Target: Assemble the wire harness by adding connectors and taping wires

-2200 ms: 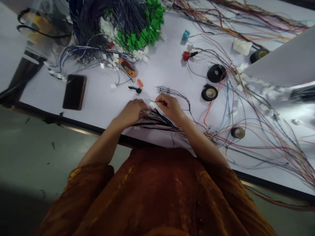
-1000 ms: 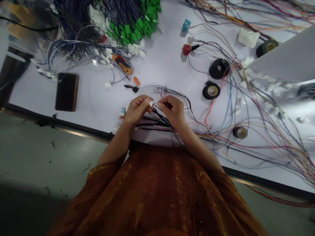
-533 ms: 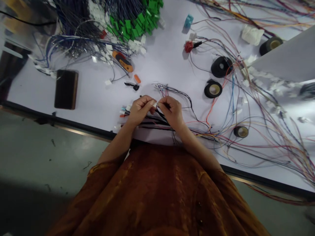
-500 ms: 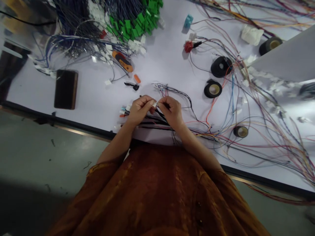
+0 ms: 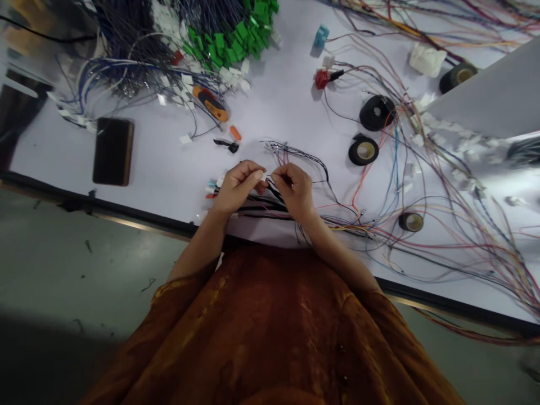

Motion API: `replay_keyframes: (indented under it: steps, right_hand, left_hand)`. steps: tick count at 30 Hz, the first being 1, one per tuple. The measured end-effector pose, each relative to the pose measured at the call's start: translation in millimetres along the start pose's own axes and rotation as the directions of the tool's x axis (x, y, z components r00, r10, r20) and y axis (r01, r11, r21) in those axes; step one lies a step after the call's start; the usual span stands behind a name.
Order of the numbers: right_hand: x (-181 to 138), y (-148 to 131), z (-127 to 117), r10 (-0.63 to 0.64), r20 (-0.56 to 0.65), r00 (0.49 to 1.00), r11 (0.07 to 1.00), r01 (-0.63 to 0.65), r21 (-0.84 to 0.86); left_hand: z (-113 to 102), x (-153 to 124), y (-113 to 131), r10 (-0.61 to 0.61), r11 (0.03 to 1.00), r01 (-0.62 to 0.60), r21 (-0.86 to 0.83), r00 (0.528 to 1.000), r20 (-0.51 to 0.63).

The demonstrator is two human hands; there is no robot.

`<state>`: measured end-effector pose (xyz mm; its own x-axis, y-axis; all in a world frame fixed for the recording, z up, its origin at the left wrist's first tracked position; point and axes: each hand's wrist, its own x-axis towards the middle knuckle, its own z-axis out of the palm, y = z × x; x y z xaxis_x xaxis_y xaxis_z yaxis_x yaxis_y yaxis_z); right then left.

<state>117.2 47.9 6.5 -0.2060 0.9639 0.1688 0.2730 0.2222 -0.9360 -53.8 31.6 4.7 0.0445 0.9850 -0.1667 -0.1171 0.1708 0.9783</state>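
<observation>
Between thumb and fingertips, my left hand (image 5: 239,188) pinches a small white connector (image 5: 264,176). Just to its right, my right hand (image 5: 295,190) is closed in a pinch on a thin wire (image 5: 270,176), whose end points at the connector. Only a small gap lies between the two sets of fingertips. Below both hands runs a bundle of dark wires (image 5: 270,215), ending at the left in small coloured connectors (image 5: 211,190). Beyond the fingers lie loose black wires with bare metal terminals (image 5: 276,147).
A phone (image 5: 113,151) lies at the left. An orange cutter (image 5: 211,103) and a black clip-like piece (image 5: 226,145) are beyond my left hand. Black tape rolls (image 5: 363,151) and tangled wires (image 5: 422,242) spread rightward. Green connectors (image 5: 240,39) are piled at the back.
My fingertips have moved slightly apart, and more of the white connector and the wire end shows between them. The rest of the table looks the same, apart from a slight camera shift.
</observation>
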Motion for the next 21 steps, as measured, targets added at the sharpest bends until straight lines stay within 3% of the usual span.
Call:
replay_keyframes:
  steps: [8,12,14,17,21]
  right_hand:
    - [-0.7,3.7,0.9,-0.055,-0.021,0.998,0.998,0.055,-0.02]
    - [0.7,3.9,-1.9,-0.116,0.105,0.988,0.987,0.126,-0.095]
    - [1.3,2.7,-2.2,-0.111,0.192,0.975,0.969,0.15,-0.199]
    - [3.0,0.5,-0.3,-0.086,0.229,0.97,0.924,0.164,-0.345]
    - [4.5,3.2,1.6,-0.069,0.317,0.946,0.791,0.246,-0.56]
  left_hand:
    - [5.5,2.5,1.9,0.024,1.0,-0.024,0.013,1.0,-0.015]
    - [0.4,2.7,0.7,0.057,0.998,-0.056,0.009,0.995,-0.077]
    - [-0.3,1.4,0.1,0.026,0.998,-0.03,-0.06,0.998,-0.058]
    - [4.5,-1.3,-1.4,-0.081,0.97,0.077,-0.233,0.997,-0.011]
    - [14.2,-5.2,-7.4,-0.186,0.898,0.127,-0.422,0.977,-0.103]
